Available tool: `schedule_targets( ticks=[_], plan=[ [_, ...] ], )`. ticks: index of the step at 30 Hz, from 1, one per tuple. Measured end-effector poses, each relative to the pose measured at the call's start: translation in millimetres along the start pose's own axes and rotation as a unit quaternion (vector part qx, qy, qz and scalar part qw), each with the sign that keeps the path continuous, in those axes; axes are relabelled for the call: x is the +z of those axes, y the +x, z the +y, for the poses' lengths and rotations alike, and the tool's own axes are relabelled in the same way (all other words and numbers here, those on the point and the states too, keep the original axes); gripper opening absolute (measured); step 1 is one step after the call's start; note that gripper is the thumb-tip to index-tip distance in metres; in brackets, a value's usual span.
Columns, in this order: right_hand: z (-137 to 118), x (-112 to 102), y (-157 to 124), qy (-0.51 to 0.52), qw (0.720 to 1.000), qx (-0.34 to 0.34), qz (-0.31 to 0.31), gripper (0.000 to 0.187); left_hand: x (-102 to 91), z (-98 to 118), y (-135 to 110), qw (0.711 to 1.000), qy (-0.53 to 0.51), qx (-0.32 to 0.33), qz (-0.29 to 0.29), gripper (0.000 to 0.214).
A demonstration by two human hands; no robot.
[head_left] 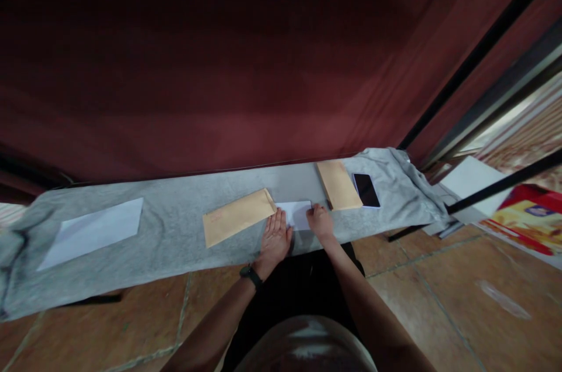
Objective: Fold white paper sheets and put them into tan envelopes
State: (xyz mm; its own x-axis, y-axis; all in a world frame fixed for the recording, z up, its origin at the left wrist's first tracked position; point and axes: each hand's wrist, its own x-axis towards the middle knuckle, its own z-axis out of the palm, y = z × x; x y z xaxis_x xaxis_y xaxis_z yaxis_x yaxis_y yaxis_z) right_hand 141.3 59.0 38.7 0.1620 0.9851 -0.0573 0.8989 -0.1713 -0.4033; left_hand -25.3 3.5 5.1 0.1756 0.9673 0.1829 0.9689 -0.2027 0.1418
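A small folded white sheet of paper lies on the grey cloth in front of me. My left hand rests flat over its left side, fingers stretched out and pointing away from me. At the paper's right edge, my right hand is closed with curled fingers pinching that edge. Just left of the paper, touching or nearly touching my left fingertips, a tan envelope lies at a slant. Another tan envelope stack sits beyond my right hand.
A phone lies right of the envelopes. At the far left is a larger white sheet. The grey cloth covers a narrow bench against a dark red wall. A red and yellow box stands at the right.
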Motion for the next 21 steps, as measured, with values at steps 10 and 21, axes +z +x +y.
schedule_targets(
  ticks=[10, 21],
  plan=[
    [16.3, -8.8, 2.7, 0.017, 0.999, 0.023, -0.024, 0.021, 2.2, 13.3, -3.9, 0.999, -0.028, 0.025, -0.003, 0.058],
    [43.8, -15.1, -19.8, -0.027, 0.998, 0.028, 0.056, 0.029, 20.6, 63.1, 17.5, 0.995, -0.054, 0.082, 0.013, 0.058]
  ],
)
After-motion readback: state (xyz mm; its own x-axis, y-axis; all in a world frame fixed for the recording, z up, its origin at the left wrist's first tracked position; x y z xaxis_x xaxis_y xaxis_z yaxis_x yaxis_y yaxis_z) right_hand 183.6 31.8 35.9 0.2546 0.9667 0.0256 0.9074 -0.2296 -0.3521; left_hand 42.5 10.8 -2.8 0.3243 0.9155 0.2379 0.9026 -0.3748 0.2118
